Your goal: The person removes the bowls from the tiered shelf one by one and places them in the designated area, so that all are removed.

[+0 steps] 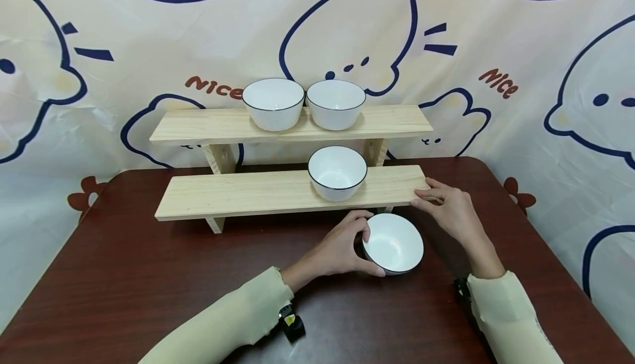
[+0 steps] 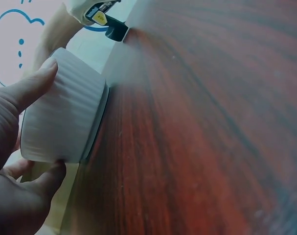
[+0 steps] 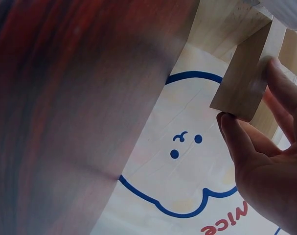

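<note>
In the head view my left hand [image 1: 342, 245] grips the left side of a white, dark-rimmed bowl [image 1: 394, 244], low over the table in front of the rack. The left wrist view shows that bowl's ribbed side [image 2: 65, 107] between thumb and fingers of my left hand [image 2: 21, 142]. My right hand [image 1: 453, 215] pinches the right end of the lower wooden shelf [image 1: 258, 194]. Up close in the right wrist view, my right hand [image 3: 275, 161] has its thumb and fingers on the edges of the shelf end [image 3: 241, 78].
Another bowl [image 1: 337, 174] stands on the lower shelf, right of its middle. Two more bowls, a left one [image 1: 274, 105] and a right one [image 1: 335, 105], stand side by side on the upper shelf [image 1: 203, 124]. Behind the dark wooden table [image 1: 124, 276] hangs a printed cloth [image 1: 149, 38].
</note>
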The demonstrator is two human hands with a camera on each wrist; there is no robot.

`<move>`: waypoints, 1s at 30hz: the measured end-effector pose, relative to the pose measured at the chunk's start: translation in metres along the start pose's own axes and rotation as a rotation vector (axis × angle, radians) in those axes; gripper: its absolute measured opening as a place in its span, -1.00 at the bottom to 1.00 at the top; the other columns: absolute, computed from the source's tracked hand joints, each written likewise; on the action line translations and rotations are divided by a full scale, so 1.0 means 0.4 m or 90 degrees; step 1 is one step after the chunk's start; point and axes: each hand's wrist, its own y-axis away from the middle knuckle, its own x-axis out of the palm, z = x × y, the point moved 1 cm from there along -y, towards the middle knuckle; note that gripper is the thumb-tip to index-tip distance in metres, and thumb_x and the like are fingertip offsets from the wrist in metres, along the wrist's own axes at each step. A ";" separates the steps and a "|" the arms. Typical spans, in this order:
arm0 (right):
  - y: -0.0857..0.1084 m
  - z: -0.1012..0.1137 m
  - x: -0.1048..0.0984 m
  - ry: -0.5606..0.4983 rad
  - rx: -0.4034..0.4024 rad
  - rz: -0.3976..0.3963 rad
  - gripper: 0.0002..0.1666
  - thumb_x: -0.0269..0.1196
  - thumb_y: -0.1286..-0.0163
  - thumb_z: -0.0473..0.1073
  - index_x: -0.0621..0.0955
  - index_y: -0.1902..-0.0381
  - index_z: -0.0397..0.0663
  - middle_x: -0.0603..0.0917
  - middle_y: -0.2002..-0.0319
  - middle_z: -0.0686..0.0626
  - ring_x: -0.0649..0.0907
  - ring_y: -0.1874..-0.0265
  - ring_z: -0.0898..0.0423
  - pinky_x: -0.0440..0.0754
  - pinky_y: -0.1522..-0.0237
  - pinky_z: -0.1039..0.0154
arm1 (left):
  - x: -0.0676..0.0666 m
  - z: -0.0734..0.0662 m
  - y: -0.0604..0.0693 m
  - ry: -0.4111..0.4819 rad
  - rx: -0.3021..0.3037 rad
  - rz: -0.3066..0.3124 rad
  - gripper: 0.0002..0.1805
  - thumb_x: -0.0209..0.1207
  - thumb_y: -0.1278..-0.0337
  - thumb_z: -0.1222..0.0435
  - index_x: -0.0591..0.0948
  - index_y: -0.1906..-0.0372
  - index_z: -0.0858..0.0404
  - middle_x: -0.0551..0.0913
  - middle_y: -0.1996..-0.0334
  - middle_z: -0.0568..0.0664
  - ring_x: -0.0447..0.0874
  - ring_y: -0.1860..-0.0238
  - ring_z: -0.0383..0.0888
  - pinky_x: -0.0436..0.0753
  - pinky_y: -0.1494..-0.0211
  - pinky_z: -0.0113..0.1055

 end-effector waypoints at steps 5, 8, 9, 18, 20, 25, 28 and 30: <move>0.000 0.000 0.001 -0.002 -0.002 0.001 -0.60 0.47 -0.29 -0.19 0.71 -0.02 -0.33 0.47 -0.30 -0.43 0.62 -0.10 -0.34 0.70 0.16 -0.11 | -0.003 0.003 0.005 0.033 0.011 -0.001 -0.37 0.67 0.30 0.12 0.43 0.24 0.12 0.33 -0.41 0.09 0.41 -0.33 -0.04 0.46 -0.31 -0.33; -0.001 -0.001 0.000 -0.001 -0.002 -0.001 -0.59 0.47 -0.29 -0.20 0.71 -0.02 -0.34 0.46 -0.30 -0.43 0.62 -0.11 -0.34 0.70 0.16 -0.11 | -0.010 0.005 0.005 0.059 0.021 -0.009 -0.38 0.67 0.28 0.17 0.46 0.18 0.15 0.31 -0.41 0.13 0.43 -0.32 -0.03 0.50 -0.27 -0.36; -0.001 -0.001 0.000 -0.001 -0.001 -0.002 -0.59 0.47 -0.29 -0.20 0.71 -0.02 -0.34 0.46 -0.30 -0.43 0.61 -0.11 -0.34 0.69 0.16 -0.11 | -0.013 0.006 0.005 0.065 0.023 -0.012 -0.39 0.67 0.27 0.17 0.47 0.17 0.16 0.31 -0.41 0.14 0.42 -0.32 -0.03 0.52 -0.26 -0.36; 0.000 -0.003 0.002 -0.003 0.008 -0.003 -0.59 0.47 -0.28 -0.21 0.71 -0.02 -0.34 0.47 -0.30 -0.43 0.62 -0.11 -0.33 0.70 0.16 -0.12 | -0.048 0.002 0.014 0.034 0.054 -0.045 -0.58 0.59 0.09 0.18 0.56 0.24 0.16 0.45 -0.32 0.10 0.45 -0.29 -0.06 0.47 -0.29 -0.17; 0.000 -0.004 0.003 -0.003 0.008 -0.003 -0.59 0.47 -0.28 -0.21 0.71 -0.02 -0.34 0.47 -0.30 -0.43 0.61 -0.12 -0.34 0.70 0.16 -0.12 | -0.062 0.002 0.020 0.029 0.053 -0.055 -0.66 0.54 -0.01 0.18 0.57 0.27 0.16 0.51 -0.26 0.09 0.48 -0.26 -0.07 0.46 -0.29 -0.14; 0.000 -0.004 0.003 0.003 0.001 -0.006 -0.60 0.47 -0.29 -0.21 0.71 -0.01 -0.34 0.47 -0.30 -0.43 0.61 -0.12 -0.34 0.70 0.16 -0.12 | -0.100 0.005 0.032 0.053 0.048 -0.087 -0.77 0.43 -0.18 0.22 0.57 0.29 0.19 0.57 -0.16 0.14 0.55 -0.19 -0.01 0.54 -0.23 -0.11; 0.000 -0.003 0.002 0.005 -0.003 -0.008 -0.61 0.47 -0.28 -0.20 0.72 0.00 -0.34 0.47 -0.29 -0.43 0.61 -0.11 -0.34 0.70 0.18 -0.12 | -0.118 0.010 0.037 0.068 0.050 -0.101 -0.78 0.41 -0.20 0.24 0.56 0.31 0.19 0.58 -0.13 0.13 0.55 -0.20 0.00 0.58 -0.20 -0.14; -0.001 -0.002 0.003 0.004 -0.003 -0.007 -0.61 0.47 -0.29 -0.19 0.72 0.01 -0.33 0.47 -0.30 -0.42 0.61 -0.12 -0.34 0.70 0.18 -0.12 | -0.128 0.013 0.041 0.073 0.050 -0.111 -0.79 0.41 -0.21 0.24 0.56 0.31 0.18 0.59 -0.10 0.08 0.55 -0.20 -0.01 0.59 -0.20 -0.15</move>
